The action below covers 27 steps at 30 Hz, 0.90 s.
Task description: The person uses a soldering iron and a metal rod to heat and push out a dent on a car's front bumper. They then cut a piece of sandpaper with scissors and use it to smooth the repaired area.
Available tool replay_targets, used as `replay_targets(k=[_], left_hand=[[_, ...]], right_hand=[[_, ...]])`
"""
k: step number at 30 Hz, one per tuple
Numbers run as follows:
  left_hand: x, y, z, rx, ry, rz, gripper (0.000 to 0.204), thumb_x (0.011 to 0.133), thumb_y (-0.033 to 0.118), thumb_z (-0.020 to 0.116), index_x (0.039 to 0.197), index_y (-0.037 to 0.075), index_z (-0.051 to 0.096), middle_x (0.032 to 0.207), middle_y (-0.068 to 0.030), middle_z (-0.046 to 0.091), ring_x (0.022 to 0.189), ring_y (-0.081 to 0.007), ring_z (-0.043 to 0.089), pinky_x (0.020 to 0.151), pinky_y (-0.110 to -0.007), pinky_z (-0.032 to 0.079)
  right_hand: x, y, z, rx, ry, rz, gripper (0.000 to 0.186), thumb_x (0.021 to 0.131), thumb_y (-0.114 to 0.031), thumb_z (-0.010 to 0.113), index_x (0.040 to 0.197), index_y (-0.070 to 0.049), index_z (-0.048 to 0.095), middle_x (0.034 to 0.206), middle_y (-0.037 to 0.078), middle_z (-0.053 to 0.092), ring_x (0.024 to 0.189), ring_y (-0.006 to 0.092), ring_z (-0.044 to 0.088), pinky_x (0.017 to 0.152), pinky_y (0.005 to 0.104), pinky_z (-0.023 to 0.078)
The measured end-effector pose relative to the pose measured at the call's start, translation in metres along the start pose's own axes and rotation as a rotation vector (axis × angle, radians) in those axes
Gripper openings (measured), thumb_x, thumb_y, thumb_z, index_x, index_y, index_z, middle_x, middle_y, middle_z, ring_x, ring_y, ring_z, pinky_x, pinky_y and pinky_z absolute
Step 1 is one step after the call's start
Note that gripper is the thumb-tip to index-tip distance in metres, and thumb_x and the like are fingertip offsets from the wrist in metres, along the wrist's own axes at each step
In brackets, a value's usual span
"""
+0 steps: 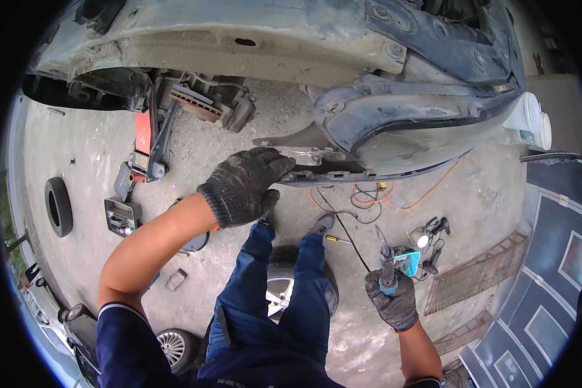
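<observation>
My left hand (pixel 246 184), in a dark knit glove, is at the end of a grey bumper (pixel 420 145). Its fingers lie over the bumper's edge beside a small clipped bracket (pixel 313 156), with the thumb below. Lower right, my right hand (pixel 392 301), also gloved, is closed round the blue handle of a soldering iron (pixel 386 258). Its pointed metal tip is directed upward, apart from the bumper. A black cord (pixel 349 239) runs from near this hand toward the bumper.
The car's body (pixel 239 48) spans the top, above a red jack (pixel 143 132) and a brake disc (pixel 197 103). A wheel (pixel 279 294) lies between my legs. Orange cables (pixel 427 194), a turquoise box (pixel 407 263), a toolbox (pixel 123 215) and a loose tyre (pixel 58 207) are on the floor.
</observation>
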State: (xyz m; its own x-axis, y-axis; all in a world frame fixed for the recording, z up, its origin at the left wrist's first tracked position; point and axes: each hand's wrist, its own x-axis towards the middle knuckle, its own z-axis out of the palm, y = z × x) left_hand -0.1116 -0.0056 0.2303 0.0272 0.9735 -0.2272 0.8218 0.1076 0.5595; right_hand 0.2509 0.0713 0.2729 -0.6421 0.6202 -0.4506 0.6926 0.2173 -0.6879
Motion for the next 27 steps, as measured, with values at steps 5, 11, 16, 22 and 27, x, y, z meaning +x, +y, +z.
replay_targets(k=[5, 11, 16, 22, 27], left_hand=[[-0.006, -0.028, 0.005, -0.36, -0.071, 0.051, 0.045, 0.08, 0.015, 0.064, 0.124, 0.009, 0.058, 0.115, -0.0164, 0.062, 0.107, -0.0326, 0.059, 0.093, -0.041, 0.049], [-0.007, -0.04, 0.017, -0.747, -0.134, -0.009, 0.039, 0.081, 0.009, 0.067, 0.12, 0.007, 0.062, 0.111, -0.0156, 0.065, 0.104, -0.029, 0.062, 0.092, -0.035, 0.049], [-0.012, -0.045, 0.027, -1.071, -0.147, 0.057, 0.045, 0.077, 0.002, 0.07, 0.122, 0.004, 0.061, 0.112, -0.0142, 0.066, 0.105, -0.0237, 0.062, 0.092, -0.035, 0.049], [0.002, -0.032, 0.014, -0.637, -0.074, 0.158, 0.046, 0.076, 0.011, 0.071, 0.121, 0.005, 0.062, 0.103, -0.0186, 0.067, 0.096, -0.0338, 0.064, 0.081, -0.04, 0.052], [0.015, -0.025, 0.006, -0.714, -0.246, 0.03, 0.043, 0.079, 0.012, 0.069, 0.121, 0.006, 0.062, 0.104, -0.0178, 0.067, 0.097, -0.0325, 0.064, 0.085, -0.039, 0.05]], right_hand=[[0.04, -0.039, 0.006, 0.018, -0.098, -0.046, 0.02, 0.079, -0.019, 0.074, 0.088, -0.005, 0.064, 0.076, 0.013, 0.065, 0.071, 0.0301, 0.066, 0.063, 0.0366, 0.05], [0.089, -0.089, 0.011, -0.225, -0.235, -0.137, 0.024, 0.079, -0.02, 0.073, 0.096, -0.004, 0.067, 0.084, 0.014, 0.069, 0.076, 0.0263, 0.068, 0.068, 0.0358, 0.052], [0.118, -0.109, 0.016, -0.212, -0.181, -0.221, 0.027, 0.08, -0.021, 0.073, 0.098, -0.003, 0.066, 0.083, 0.014, 0.069, 0.075, 0.0264, 0.068, 0.071, 0.0343, 0.053], [0.127, -0.095, 0.007, -0.354, -0.138, -0.229, 0.03, 0.079, -0.021, 0.072, 0.102, -0.003, 0.064, 0.082, 0.016, 0.067, 0.075, 0.0325, 0.065, 0.069, 0.0383, 0.052], [0.136, -0.097, 0.015, -0.265, -0.066, -0.337, 0.027, 0.078, -0.024, 0.073, 0.093, -0.004, 0.064, 0.079, 0.016, 0.064, 0.072, 0.0333, 0.064, 0.066, 0.0406, 0.051]])
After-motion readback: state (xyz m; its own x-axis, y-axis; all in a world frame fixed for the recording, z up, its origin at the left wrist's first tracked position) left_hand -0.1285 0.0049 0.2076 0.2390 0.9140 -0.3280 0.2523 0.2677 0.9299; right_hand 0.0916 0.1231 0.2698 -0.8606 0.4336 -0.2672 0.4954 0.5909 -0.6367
